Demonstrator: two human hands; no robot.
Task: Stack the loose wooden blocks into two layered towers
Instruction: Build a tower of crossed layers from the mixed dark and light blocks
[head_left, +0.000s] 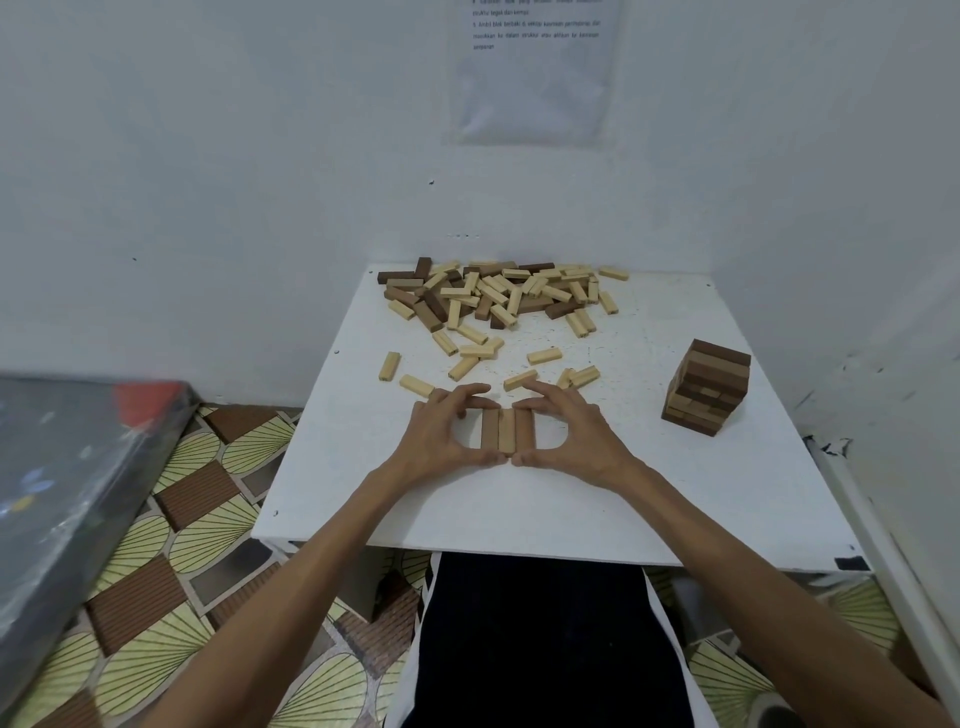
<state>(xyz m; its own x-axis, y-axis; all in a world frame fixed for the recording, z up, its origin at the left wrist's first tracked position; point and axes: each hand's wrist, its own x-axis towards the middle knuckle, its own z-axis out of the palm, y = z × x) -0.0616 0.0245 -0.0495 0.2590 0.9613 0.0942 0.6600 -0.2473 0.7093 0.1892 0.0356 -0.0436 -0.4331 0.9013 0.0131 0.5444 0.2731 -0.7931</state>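
Observation:
Three wooden blocks (507, 429) lie side by side as a flat row on the white table (519, 509), two brown ones flanking a pale one. My left hand (445, 435) and my right hand (570, 435) frame this row, thumbs meeting at its near end and fingers curled over its far end, pressing the blocks together. A finished tower (707, 387) of several layers stands at the right. A heap of loose pale and brown blocks (498, 296) covers the far part of the table, with scattered blocks (544, 356) nearer my hands.
White walls close the table in at the back and right. A sheet of paper (535, 73) hangs on the far wall. A dark flat object (62, 467) lies at the left over patterned floor (171, 597). My dark-clothed lap (540, 649) sits under the near edge.

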